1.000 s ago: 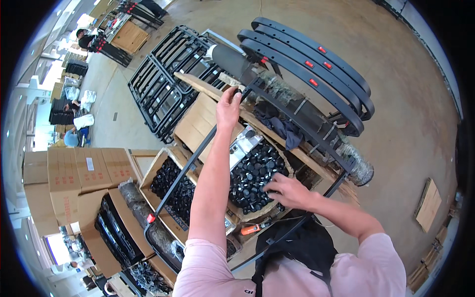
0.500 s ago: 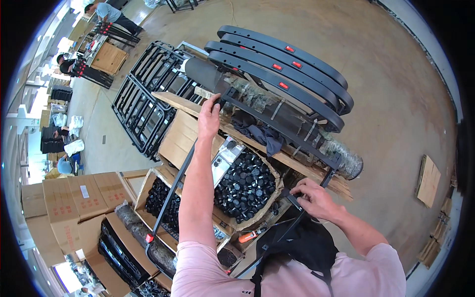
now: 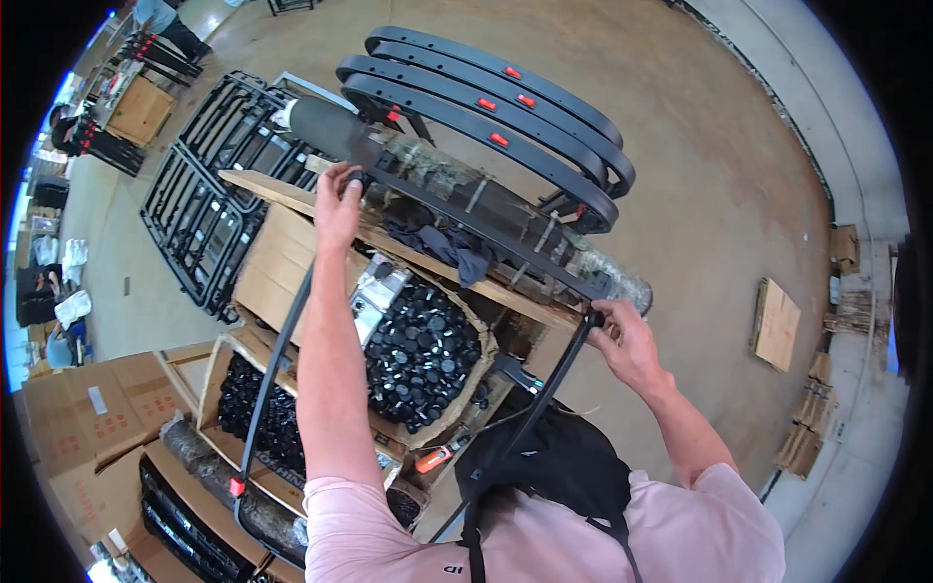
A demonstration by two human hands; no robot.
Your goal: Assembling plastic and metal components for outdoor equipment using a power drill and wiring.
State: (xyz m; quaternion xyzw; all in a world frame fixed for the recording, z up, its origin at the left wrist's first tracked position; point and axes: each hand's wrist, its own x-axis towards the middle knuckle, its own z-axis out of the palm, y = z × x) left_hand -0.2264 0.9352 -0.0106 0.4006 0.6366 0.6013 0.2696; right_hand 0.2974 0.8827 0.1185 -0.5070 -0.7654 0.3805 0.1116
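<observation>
A black tubular metal frame (image 3: 274,374) lies in front of me. Its two side tubes run up from near my body to a dark crossbar (image 3: 486,233) on a wrapped support roller. My left hand (image 3: 337,209) is closed at the far left corner, its fingers on a small black round cap (image 3: 359,179). At the right tube's upper end, my right hand (image 3: 627,342) pinches another black round cap (image 3: 595,319). Many similar black caps (image 3: 423,355) fill an open cardboard box between my arms. My fingers partly hide both tube ends.
Curved black bars with red inserts (image 3: 486,103) stack beyond the support. Black racks (image 3: 209,189) stand at left. A dark cloth (image 3: 447,248) hangs on a wooden plank. An orange-handled tool (image 3: 434,459) lies near my apron. Cartons (image 3: 97,413) fill the lower left; a board (image 3: 777,324) lies right.
My right hand has moved up along the right tube to its upper end. My left hand stays at the far left corner, where a round cap now shows. The whole view has shifted.
</observation>
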